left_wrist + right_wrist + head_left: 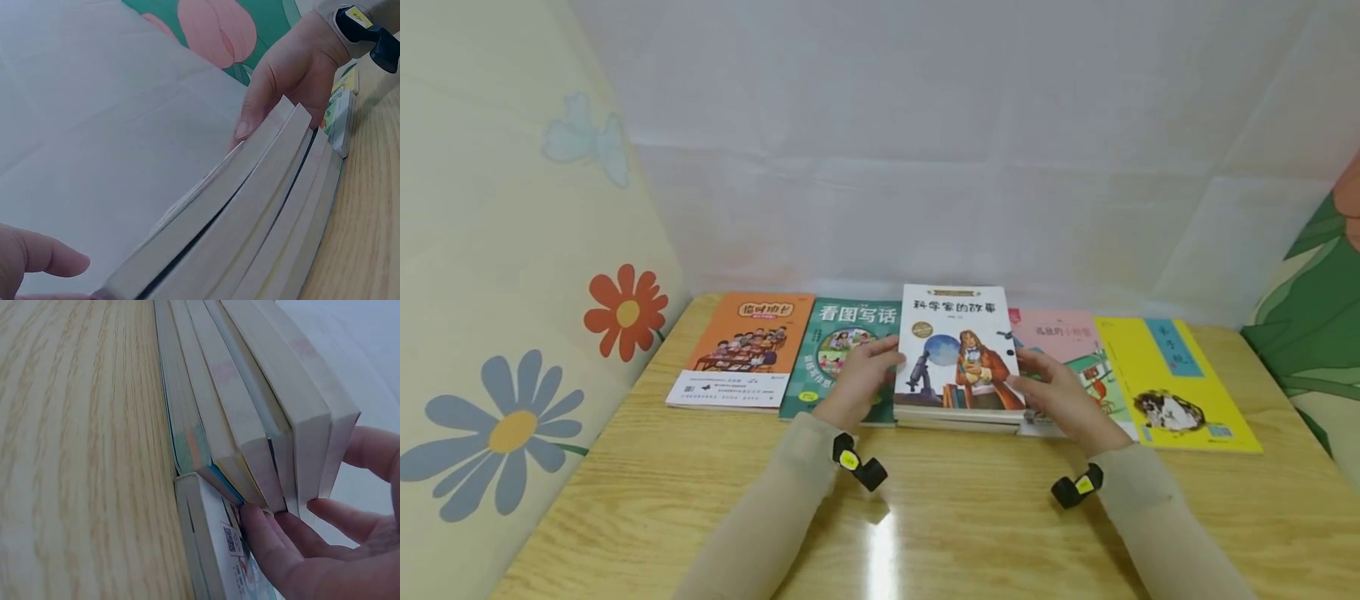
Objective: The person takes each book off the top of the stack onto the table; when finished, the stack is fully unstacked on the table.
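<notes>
A stack of several books (pixel 250 206) lies mid-table, the top one a white-covered book (pixel 958 392) with a long-haired figure in a red coat and a blue globe. My left hand (pixel 867 375) is at the stack's left side; in the left wrist view its thumb (pixel 59 257) stands off from the page edges. On the opposite side is my right hand (pixel 1063 400). In the right wrist view its fingers (pixel 269 540) press flat against the ends of the stacked books, which sit slightly uneven. Part of the left fingers is hidden.
Left of the stack lie an orange book (pixel 752 333) and a green book (pixel 820 392). To the right are a pink book (pixel 1063 325) and a yellow book (pixel 1150 367). A white cloth (pixel 925 167) hangs behind the wooden table (pixel 970 517).
</notes>
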### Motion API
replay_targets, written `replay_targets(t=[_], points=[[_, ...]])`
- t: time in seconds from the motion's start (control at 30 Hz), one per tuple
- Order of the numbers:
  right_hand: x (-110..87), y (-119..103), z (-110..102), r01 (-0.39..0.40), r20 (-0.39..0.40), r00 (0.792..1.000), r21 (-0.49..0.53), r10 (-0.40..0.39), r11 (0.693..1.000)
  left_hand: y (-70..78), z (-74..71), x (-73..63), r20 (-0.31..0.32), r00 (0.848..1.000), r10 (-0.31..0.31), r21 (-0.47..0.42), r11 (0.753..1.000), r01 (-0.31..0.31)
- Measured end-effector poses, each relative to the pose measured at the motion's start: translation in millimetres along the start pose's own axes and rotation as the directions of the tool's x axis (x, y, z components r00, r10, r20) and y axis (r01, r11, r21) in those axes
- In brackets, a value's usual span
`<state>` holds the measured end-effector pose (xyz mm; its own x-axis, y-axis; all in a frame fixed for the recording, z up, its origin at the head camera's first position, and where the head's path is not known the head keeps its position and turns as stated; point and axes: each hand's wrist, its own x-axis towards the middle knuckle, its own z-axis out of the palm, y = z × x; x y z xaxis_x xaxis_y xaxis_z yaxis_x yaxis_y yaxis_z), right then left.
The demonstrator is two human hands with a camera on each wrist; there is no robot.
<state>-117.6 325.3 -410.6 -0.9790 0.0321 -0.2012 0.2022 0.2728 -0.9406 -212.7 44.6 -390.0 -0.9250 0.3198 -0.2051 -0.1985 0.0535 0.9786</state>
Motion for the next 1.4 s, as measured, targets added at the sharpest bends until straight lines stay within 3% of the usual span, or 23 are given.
replay_targets(t=[0.17, 0.37, 0.57, 0.7, 0.87, 0.97, 1.17, 1.4], points=[[0.4, -0.4, -0.4, 0.012, -0.001, 1.000, 0.028, -0.012, 1.000, 5.3, -1.2, 0.3, 0.012, 1.000, 0.006, -0.012, 1.000, -0.006], [1.1, -0.5, 0.6, 0.016, 0.007, 1.000, 0.110, -0.017, 0.994, 12.0, -2.4, 0.9, 0.027, 0.998, -0.054, -0.058, 0.997, 0.056], [1.1, 2.1, 1.4, 0.016, 0.012, 1.000, 0.173, -0.018, 0.985, 13.5, -7.3, 1.0, 0.102, 0.985, -0.139, 0.055, 0.989, 0.134], [0.6, 5.4, 1.1, 0.026, 0.013, 1.000, 0.165, -0.029, 0.986, 8.8, -12.9, 2.5, 0.155, 0.977, -0.145, 0.099, 0.987, 0.130], [1.3, 9.1, 1.5, 0.059, 0.036, 0.997, 0.150, -0.065, 0.987, 5.8, -27.2, 0.2, 0.216, 0.973, -0.081, 0.053, 0.996, 0.072], [1.9, 10.4, 1.1, 0.073, 0.027, 0.997, 0.100, -0.076, 0.992, 6.7, -39.6, -4.0, 0.249, 0.965, -0.081, 0.027, 0.997, 0.076], [2.8, 12.1, -2.2, 0.060, 0.003, 0.998, 0.045, -0.061, 0.997, 6.8, -58.9, -8.8, 0.268, 0.955, -0.126, 0.038, 0.992, 0.120], [2.6, 13.7, -4.6, 0.061, 0.004, 0.998, 0.050, -0.062, 0.997, 5.5, -63.5, -8.1, 0.244, 0.956, -0.162, 0.133, 0.982, 0.132]])
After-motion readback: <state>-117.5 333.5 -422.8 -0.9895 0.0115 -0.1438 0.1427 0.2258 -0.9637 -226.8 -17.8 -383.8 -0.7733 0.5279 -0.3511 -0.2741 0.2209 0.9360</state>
